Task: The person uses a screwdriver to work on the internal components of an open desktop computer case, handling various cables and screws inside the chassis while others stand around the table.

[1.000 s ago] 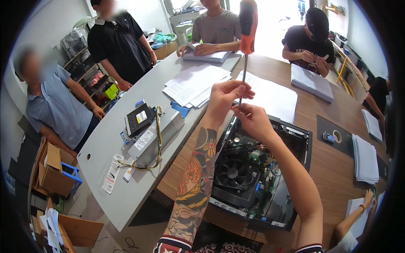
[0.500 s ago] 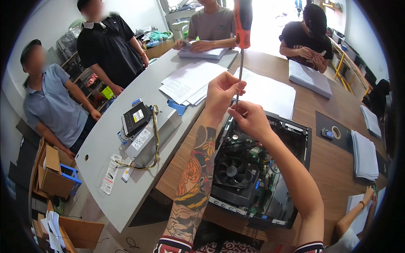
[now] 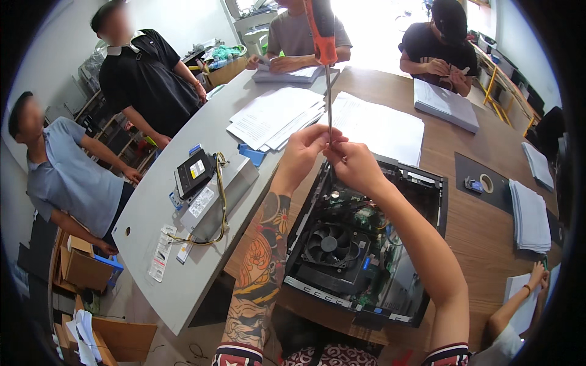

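Observation:
A screwdriver [image 3: 321,33] with an orange and black handle stands upright, its handle at the top of the view. My left hand [image 3: 300,154] pinches the lower part of its metal shaft. Beside it, my right hand [image 3: 356,163] is closed with thumb and fingers at the shaft's lower tip; whether a small part sits there is too small to tell. Both hands are over the far left edge of an opened desktop computer case [image 3: 444,201]. Inside the case are a black cooling fan [image 3: 329,243], a green circuit board and cables, partly hidden by my right forearm.
On the grey table lie a metal power supply [image 3: 235,189] with cables, a black drive [image 3: 196,172] and a blister package [image 3: 160,256]. Loose papers [image 3: 274,116] and paper stacks [image 3: 445,105] surround the case. A tape roll [image 3: 486,183] sits right. Several people stand or work around.
Both hands and the screwdriver have shifted left and slightly down, and the fingers of the two hands have come together at the shaft's lower end. The view has turned slightly.

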Demonstrator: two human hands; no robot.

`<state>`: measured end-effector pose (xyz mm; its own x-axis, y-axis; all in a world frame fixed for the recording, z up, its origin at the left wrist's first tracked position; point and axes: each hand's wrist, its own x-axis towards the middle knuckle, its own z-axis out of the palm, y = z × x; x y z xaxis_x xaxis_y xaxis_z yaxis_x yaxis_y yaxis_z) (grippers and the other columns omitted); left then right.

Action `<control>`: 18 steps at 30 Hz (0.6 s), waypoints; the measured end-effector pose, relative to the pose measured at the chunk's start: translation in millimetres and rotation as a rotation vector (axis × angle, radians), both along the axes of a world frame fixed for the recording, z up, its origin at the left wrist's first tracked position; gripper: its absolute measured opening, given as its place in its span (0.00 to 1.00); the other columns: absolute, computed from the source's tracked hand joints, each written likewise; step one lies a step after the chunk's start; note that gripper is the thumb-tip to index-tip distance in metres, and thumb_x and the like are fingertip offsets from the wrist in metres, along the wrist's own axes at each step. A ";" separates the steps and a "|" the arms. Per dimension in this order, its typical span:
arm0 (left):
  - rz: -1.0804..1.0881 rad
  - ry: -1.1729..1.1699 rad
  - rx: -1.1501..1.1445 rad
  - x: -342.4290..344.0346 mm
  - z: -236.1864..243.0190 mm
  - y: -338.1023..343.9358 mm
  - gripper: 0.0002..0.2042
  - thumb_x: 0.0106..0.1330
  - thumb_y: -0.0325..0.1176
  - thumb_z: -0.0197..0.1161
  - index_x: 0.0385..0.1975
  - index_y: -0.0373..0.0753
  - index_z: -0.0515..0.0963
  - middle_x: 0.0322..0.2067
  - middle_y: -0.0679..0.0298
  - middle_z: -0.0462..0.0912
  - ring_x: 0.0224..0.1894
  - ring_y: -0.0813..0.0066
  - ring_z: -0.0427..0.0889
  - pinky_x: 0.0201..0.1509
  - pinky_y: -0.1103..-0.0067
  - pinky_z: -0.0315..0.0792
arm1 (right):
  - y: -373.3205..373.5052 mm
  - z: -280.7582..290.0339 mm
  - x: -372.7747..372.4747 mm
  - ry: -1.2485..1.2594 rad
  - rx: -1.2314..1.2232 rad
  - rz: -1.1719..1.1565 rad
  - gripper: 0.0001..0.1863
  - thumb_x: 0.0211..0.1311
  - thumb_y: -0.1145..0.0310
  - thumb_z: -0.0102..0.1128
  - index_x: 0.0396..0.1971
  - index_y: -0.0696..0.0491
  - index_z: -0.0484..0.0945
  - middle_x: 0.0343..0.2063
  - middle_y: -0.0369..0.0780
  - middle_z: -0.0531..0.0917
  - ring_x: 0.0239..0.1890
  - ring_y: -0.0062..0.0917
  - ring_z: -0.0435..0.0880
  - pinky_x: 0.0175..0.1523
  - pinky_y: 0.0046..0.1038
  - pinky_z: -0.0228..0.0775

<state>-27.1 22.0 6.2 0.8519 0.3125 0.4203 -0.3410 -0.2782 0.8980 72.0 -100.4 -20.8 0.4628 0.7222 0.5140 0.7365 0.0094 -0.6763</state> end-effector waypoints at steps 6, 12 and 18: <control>0.016 -0.050 -0.036 0.6 -4.5 -5.9 0.09 0.71 0.25 0.52 0.42 0.30 0.79 0.37 0.58 0.85 0.44 0.71 0.83 0.53 0.76 0.76 | -2.1 2.1 3.8 -0.032 -0.070 0.008 0.13 0.63 0.62 0.58 0.31 0.58 0.83 0.23 0.50 0.82 0.29 0.45 0.83 0.39 0.41 0.73; 0.051 -0.090 -0.058 -1.2 -9.0 -1.6 0.07 0.68 0.21 0.55 0.40 0.29 0.79 0.36 0.58 0.85 0.40 0.74 0.83 0.47 0.78 0.78 | -6.6 11.0 1.5 -0.014 -0.052 0.058 0.13 0.61 0.63 0.60 0.29 0.60 0.82 0.22 0.48 0.83 0.28 0.41 0.83 0.38 0.39 0.74; 0.119 -0.085 -0.097 -0.6 -11.1 -2.2 0.07 0.61 0.25 0.69 0.35 0.34 0.77 0.33 0.66 0.82 0.38 0.81 0.81 0.45 0.82 0.75 | -9.8 24.1 3.9 0.098 0.034 0.087 0.18 0.57 0.66 0.58 0.45 0.58 0.79 0.37 0.49 0.84 0.40 0.37 0.84 0.50 0.33 0.73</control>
<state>-27.6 19.8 -4.9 0.7691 0.4518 0.4521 -0.3862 -0.2352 0.8919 76.0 -110.2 3.3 0.4482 0.7451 0.4939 0.6621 0.0945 -0.7434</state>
